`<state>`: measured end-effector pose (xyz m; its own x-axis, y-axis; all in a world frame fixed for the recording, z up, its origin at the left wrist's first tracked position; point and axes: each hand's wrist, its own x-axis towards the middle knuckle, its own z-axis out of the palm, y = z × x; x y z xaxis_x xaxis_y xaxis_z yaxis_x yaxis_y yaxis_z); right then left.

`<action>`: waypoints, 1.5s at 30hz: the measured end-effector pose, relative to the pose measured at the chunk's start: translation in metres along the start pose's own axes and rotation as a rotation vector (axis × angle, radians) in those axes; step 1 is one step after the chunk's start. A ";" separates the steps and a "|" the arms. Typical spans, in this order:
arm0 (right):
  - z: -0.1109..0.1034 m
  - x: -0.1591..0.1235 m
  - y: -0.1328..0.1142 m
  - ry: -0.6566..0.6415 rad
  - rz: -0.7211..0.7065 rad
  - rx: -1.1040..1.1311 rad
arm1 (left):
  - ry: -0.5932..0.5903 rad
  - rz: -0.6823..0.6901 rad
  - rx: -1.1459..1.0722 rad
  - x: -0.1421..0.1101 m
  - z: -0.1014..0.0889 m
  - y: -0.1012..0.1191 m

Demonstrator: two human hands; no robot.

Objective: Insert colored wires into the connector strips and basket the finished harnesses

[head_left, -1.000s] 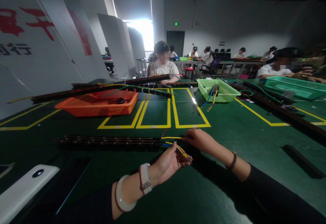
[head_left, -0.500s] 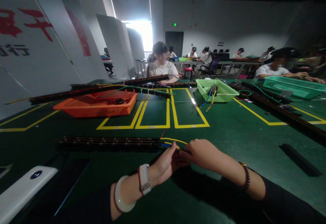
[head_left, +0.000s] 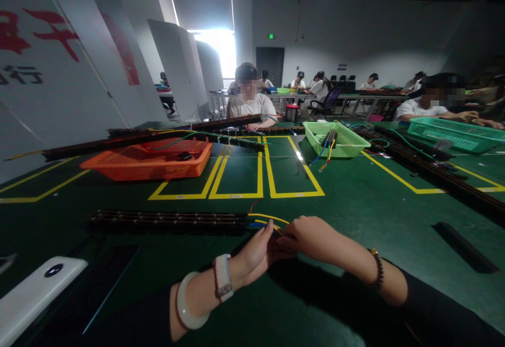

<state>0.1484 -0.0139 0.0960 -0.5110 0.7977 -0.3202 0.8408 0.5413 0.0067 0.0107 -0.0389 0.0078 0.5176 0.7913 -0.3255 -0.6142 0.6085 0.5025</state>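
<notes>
A long dark strip (head_left: 165,221) lies across the green table in front of me, with yellow, blue and red wires (head_left: 268,217) coming out of its right end. My left hand (head_left: 256,255) and my right hand (head_left: 311,236) meet at those wire ends, fingers pinched together on them. The wire tips are hidden between my fingers. A white bangle and a watch sit on my left wrist, a bead bracelet on my right.
An orange basket (head_left: 118,165) stands at the back left under more long strips. A green basket (head_left: 355,147) with wires is beyond yellow floor-tape boxes (head_left: 236,179). A white device (head_left: 35,294) lies near left. Other people sit at tables behind.
My right hand came back from the yellow wire to meet my left hand, closing over the wire ends. Over the last half second both hands hardly moved.
</notes>
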 end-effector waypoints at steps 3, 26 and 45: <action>0.001 0.001 0.003 0.008 0.016 -0.022 | -0.020 0.012 0.037 -0.002 0.002 0.001; 0.001 0.007 0.006 0.211 0.128 -0.109 | -0.004 -0.008 0.052 -0.007 0.002 0.005; -0.004 0.000 -0.008 0.076 0.192 -0.127 | -0.185 -0.088 0.172 -0.007 0.002 0.004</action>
<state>0.1411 -0.0170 0.0998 -0.3599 0.9044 -0.2292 0.8971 0.4029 0.1813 0.0059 -0.0426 0.0136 0.6742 0.7019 -0.2297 -0.4602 0.6425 0.6127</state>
